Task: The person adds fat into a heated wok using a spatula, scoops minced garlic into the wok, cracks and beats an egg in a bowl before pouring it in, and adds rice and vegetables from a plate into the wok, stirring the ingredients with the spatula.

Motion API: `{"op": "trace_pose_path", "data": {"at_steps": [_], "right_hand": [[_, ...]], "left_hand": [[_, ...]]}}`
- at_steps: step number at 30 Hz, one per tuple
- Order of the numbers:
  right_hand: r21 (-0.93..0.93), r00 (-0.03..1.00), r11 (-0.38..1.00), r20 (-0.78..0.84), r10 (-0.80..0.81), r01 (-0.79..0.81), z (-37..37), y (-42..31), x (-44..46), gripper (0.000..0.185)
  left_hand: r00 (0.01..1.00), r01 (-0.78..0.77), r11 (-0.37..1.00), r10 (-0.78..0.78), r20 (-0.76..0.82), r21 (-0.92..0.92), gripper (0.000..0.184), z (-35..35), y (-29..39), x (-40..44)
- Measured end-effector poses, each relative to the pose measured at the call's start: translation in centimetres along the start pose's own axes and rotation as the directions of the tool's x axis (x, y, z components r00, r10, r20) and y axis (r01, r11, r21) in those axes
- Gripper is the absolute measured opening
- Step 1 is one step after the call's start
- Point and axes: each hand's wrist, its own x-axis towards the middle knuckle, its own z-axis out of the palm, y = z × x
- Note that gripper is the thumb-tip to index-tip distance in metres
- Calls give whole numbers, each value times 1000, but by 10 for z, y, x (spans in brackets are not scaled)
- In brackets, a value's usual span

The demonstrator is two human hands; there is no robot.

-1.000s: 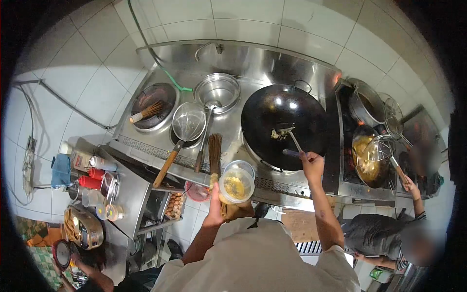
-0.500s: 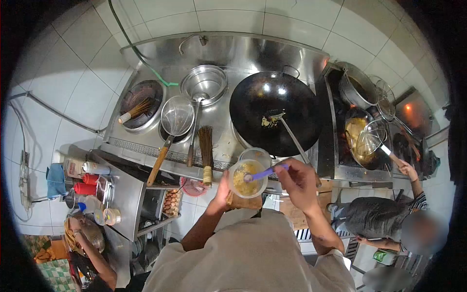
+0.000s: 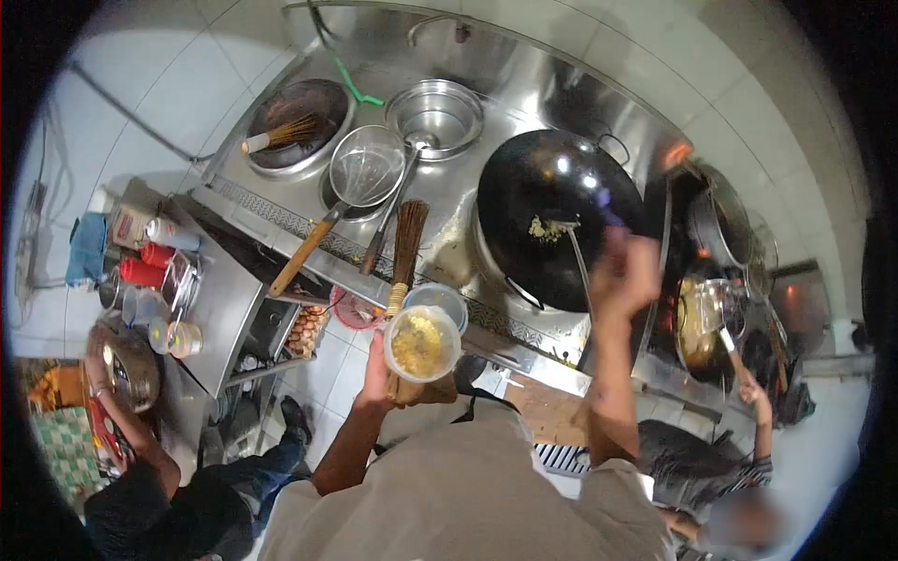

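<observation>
My left hand [image 3: 376,372] is wrapped round a clear plastic tub [image 3: 455,353] of yellow chopped food, held in front of the stove. My right hand [image 3: 625,271], blurred by motion, is over the right side of the black wok [image 3: 519,178]. From its fingers a purple spoon [image 3: 603,199] points into the wok, also smeared; what is on it I cannot make out. A small pile of pale yellow bits [image 3: 545,229] lies in the wok beside the head of a metal long-handled utensil [image 3: 580,257]. Behind the tub sits a second round container [image 3: 453,301].
Left of the wok are a bamboo brush [image 3: 409,243], a mesh strainer [image 3: 368,166], a ladle [image 3: 381,238] and a metal bowl [image 3: 477,120]. At right a co-worker's hand [image 3: 751,386] holds a strainer over a pan of oil [image 3: 694,323]. Another person [image 3: 140,430] stands at left.
My right hand has moved from the tub up and right over the wok with the purple spoon. My left hand still holds the tub. The view has turned and shifted.
</observation>
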Motion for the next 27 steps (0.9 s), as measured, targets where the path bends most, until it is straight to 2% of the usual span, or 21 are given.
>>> {"op": "trace_pose_path", "data": {"at_steps": [1, 2, 3, 4, 6, 7, 10, 11, 12, 14, 16, 17, 18, 19, 20, 21, 22, 23, 24, 26, 27], "right_hand": [[25, 967, 989, 216, 138, -147, 53, 29, -40, 12], [-65, 873, 986, 458, 166, -153, 94, 55, -80, 7], [-78, 810, 991, 571, 135, -111, 113, 75, -108, 11], [-71, 816, 992, 563, 130, -109, 116, 72, -103, 11], [-39, 889, 982, 418, 185, -186, 109, 66, -98, 6], [-40, 884, 981, 427, 191, -192, 98, 59, -92, 6], [152, 848, 865, 334, 411, -479, 72, 36, -57, 23], [425, 804, 687, 388, 451, -590, 65, 32, -56, 24], [597, 738, 440, 478, 476, -671, 44, 7, -39, 20], [613, 673, 294, 596, 438, -734, -2, -38, -17, 12], [647, 756, 393, 584, 296, -653, -28, -70, -26, 5], [641, 837, 589, 534, 119, -493, -37, -83, -26, 10], [608, 863, 738, 500, -71, -291, -43, -93, -26, 18], [547, 820, 793, 561, -111, -267, -48, -100, -39, 23], [483, 768, 843, 624, -140, -239, -52, -107, -50, 29], [461, 779, 854, 617, -114, -240, -56, -118, -50, 29], [425, 790, 893, 595, -151, -149, -62, -130, -48, 33], [382, 793, 922, 579, -189, -59, -67, -138, -48, 36], [356, 803, 932, 573, -163, -65, -73, -142, -55, 36], [353, 838, 833, 500, 216, -426, -82, -147, -77, 41], [365, 845, 801, 445, 298, -475, -84, -142, -86, 46]], "left_hand": [[995, -67, 993, 59, 86, 96, 77, -7, 0, -5], [995, -73, 994, 67, 68, 85, 77, -12, -5, -11], [997, -52, 998, 50, 60, 40, 77, -18, -7, -16], [996, -53, 999, 53, 70, -4, 77, -18, -2, -10], [992, -78, 997, 78, 94, -9, 77, -16, 5, -6], [991, -79, 997, 80, 110, -11, 77, -17, 5, -12], [996, -49, 999, 50, 71, -18, 76, -15, 8, -2], [993, -65, 997, 61, 103, 30, 75, -13, 9, 0], [993, -64, 997, 60, 104, 37, 75, -10, 9, 3], [998, 22, 998, -26, 62, 59, 76, -1, 6, 12], [993, 114, 993, -114, 28, 13, 77, 26, 12, 15], [984, 134, 987, -143, 104, 90, 77, 34, 14, 16], [968, 147, 975, -177, 179, 169, 78, 39, 15, 19], [936, 169, 977, -201, 290, 132, 78, 33, 8, 29], [924, 185, 971, -224, 311, 149, 78, 26, 1, 37], [888, 225, 969, -249, 386, 106, 78, 26, -1, 41], [848, 271, 961, -269, 457, 64, 77, 24, -5, 45], [864, 375, 927, -349, 363, -1, 76, 16, -12, 51], [848, 395, 918, -373, 377, 19, 76, 22, -9, 48], [886, 337, 878, -418, 202, 340, 75, 45, 4, 33], [836, 525, 838, -541, 97, 151, 75, 59, 9, 25]]}}
